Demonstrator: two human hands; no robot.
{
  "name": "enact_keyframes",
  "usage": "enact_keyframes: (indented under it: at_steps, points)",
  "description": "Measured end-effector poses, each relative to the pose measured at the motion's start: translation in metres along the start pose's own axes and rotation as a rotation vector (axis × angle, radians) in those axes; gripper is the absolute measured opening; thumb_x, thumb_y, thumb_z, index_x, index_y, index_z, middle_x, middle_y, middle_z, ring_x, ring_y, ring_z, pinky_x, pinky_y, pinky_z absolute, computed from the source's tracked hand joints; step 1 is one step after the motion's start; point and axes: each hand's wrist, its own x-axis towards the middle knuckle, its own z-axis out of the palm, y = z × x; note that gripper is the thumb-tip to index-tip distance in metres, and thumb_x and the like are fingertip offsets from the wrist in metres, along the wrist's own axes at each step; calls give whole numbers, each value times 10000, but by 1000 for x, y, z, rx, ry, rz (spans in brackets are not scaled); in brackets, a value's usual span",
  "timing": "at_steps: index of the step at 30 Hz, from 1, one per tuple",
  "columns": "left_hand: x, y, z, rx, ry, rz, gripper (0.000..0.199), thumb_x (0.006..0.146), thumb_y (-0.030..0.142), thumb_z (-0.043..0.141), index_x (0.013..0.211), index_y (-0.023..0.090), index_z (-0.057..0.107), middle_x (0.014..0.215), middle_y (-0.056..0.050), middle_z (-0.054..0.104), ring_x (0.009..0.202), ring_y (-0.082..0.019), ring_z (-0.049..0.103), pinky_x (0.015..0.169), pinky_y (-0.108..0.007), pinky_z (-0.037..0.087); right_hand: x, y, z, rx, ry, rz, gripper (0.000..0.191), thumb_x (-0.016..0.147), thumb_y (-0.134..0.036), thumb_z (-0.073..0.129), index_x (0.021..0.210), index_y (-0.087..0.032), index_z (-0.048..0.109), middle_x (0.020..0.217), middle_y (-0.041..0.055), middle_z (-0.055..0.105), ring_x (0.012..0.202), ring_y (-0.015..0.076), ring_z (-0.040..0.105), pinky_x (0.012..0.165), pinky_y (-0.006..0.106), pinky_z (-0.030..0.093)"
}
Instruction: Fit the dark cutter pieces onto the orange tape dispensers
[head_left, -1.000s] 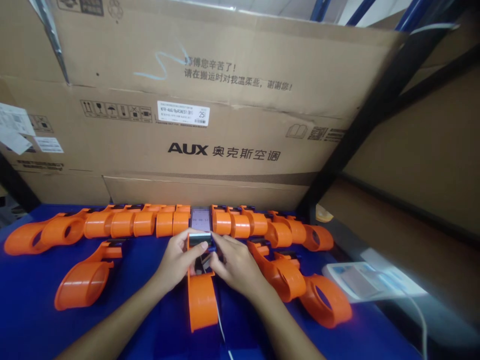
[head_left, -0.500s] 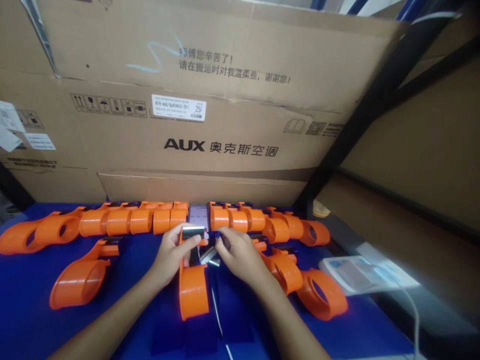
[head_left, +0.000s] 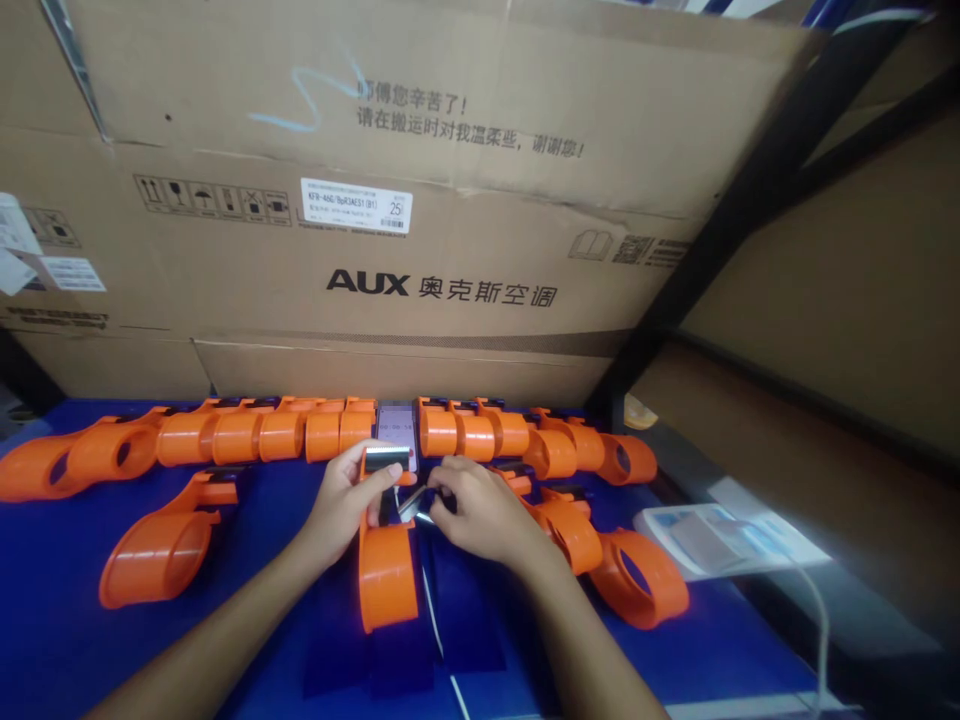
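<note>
My left hand grips the upper part of an orange tape dispenser, whose serrated metal edge faces up beside my thumb. The dispenser's round ring hangs below my fingers. Close on the right, my right hand is closed, with fingertips pinched at a small dark piece. A shiny metal piece lies between the two hands, touching or nearly touching the right fingertips; its exact hold is hard to see. A phone with a lit screen stands just beyond my hands.
Several orange dispensers line the back of the blue table, with more at left and right. Behind stands a large cardboard box. A black rack post rises at right, near a white-blue packet. A white cable runs forward.
My right hand has turned slightly and its fingertips have moved down and left, the dark piece with them. The metal piece is tilted differently. My left hand holds the dispenser as before.
</note>
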Motion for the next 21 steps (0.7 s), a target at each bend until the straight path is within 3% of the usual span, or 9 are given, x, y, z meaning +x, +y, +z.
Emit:
enact_keyframes:
  at_steps: [4, 14, 17, 21]
  points:
    - [0, 0, 0, -7, -2, -11, 318, 780, 382, 813, 1014, 195, 707, 466, 80, 531, 349, -88, 443, 399, -207, 363, -2, 1, 2, -28, -11, 21, 117, 819, -112, 630, 881, -198, 678, 918, 43, 662, 875, 199, 626, 757, 291, 471]
    - [0, 1, 0, 6, -21, 6, 311, 808, 400, 806, 1027, 204, 702, 493, 85, 513, 361, -81, 443, 410, -208, 374, 2, 4, 2, 12, -5, 50, 202, 846, -86, 606, 989, -203, 691, 940, 40, 689, 829, 180, 640, 733, 277, 488]
    - [-1, 1, 0, 26, -12, 11, 347, 816, 405, 801, 1076, 198, 702, 539, 68, 564, 363, -74, 446, 393, -202, 356, 2, 2, 1, 55, 54, 26, 205, 868, -81, 587, 995, -203, 692, 962, 45, 703, 879, 190, 662, 782, 295, 517]
    - [-1, 1, 0, 37, -27, 0, 375, 825, 413, 796, 1108, 189, 697, 539, 66, 571, 365, -78, 462, 394, -197, 364, 2, -2, 2, 176, 240, -35, 177, 973, -161, 550, 1072, -209, 688, 1017, 68, 716, 953, 215, 681, 849, 346, 552]
